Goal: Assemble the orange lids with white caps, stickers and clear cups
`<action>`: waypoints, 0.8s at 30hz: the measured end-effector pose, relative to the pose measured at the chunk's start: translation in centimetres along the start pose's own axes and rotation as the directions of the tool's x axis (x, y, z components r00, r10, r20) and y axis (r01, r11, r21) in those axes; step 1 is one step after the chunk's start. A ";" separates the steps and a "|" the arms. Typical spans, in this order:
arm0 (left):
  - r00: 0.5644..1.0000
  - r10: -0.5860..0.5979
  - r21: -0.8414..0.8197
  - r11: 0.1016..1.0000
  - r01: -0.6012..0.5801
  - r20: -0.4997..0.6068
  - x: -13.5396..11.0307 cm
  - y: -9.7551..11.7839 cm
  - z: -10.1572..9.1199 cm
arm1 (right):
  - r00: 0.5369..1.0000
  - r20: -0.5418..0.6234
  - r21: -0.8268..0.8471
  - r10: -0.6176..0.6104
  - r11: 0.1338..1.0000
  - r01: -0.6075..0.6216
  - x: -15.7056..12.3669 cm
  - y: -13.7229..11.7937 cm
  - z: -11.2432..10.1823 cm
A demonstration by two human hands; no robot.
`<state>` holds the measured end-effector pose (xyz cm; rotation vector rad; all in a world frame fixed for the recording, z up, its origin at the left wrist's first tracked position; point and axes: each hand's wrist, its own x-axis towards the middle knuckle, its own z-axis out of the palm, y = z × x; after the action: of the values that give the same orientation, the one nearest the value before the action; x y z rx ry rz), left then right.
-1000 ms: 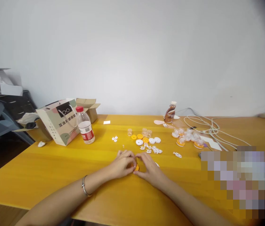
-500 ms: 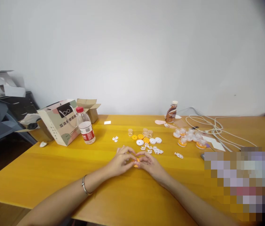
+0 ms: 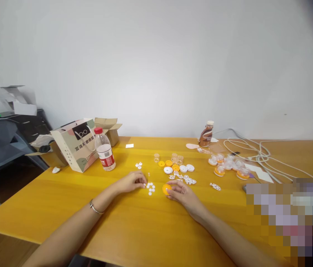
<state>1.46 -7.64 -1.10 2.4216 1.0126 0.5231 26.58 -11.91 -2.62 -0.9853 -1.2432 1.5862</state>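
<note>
My right hand (image 3: pixel 183 193) holds an orange round plastic disc (image 3: pixel 166 189) by its edge, its face turned toward me with a small pale centre. My left hand (image 3: pixel 132 181) has its fingers curled together in a pinch, with a small white disc (image 3: pixel 144 185) at the fingertips. Just right of it, several small white discs (image 3: pixel 150 190) lie scattered on the table. Beyond my hands are orange rings (image 3: pixel 161 163), white rings (image 3: pixel 190 168), clear cups (image 3: pixel 156 158) and white perforated pieces (image 3: pixel 189 180).
Several clear-topped orange and white assemblies (image 3: pixel 219 170) sit to the right near white cables (image 3: pixel 262 152). A brown bottle (image 3: pixel 206 134) stands by the wall. At left are a water bottle (image 3: pixel 105 152), a paper bag (image 3: pixel 74 148) and a cardboard box (image 3: pixel 112 133).
My left hand has left the orange disc and moved left to the small white discs, which now show. My right hand still holds the orange disc, now tilted toward me. The view shifted slightly.
</note>
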 end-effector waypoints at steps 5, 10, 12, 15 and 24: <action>0.996 0.078 0.184 0.980 -0.071 -0.032 0.1 0.4 0.2 | 0.999 0.039 -0.040 -0.003 0.999 0.005 0.1 0.3 -0.2; 0.953 0.235 0.364 0.919 -0.154 -0.190 0.2 2.7 1.4 | 0.999 0.043 -0.086 -0.006 0.996 0.009 0.4 0.6 -0.2; 0.911 0.337 0.390 0.892 -0.228 -0.239 0.4 4.0 2.5 | 0.998 0.058 -0.087 -0.014 0.996 0.019 0.4 0.7 -0.1; 0.885 0.433 0.466 0.827 -0.315 -0.172 0.6 5.5 3.8 | 0.994 0.105 -0.070 -0.031 0.997 0.038 0.3 0.7 0.1; 0.921 0.371 0.425 0.858 -0.289 -0.121 0.4 5.9 4.0 | 0.994 0.102 -0.013 -0.033 0.999 0.034 0.1 0.6 0.1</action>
<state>7.00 -12.07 -1.08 2.9922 0.8415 0.7513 26.33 -11.94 -3.23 -0.8970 -1.3357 1.6206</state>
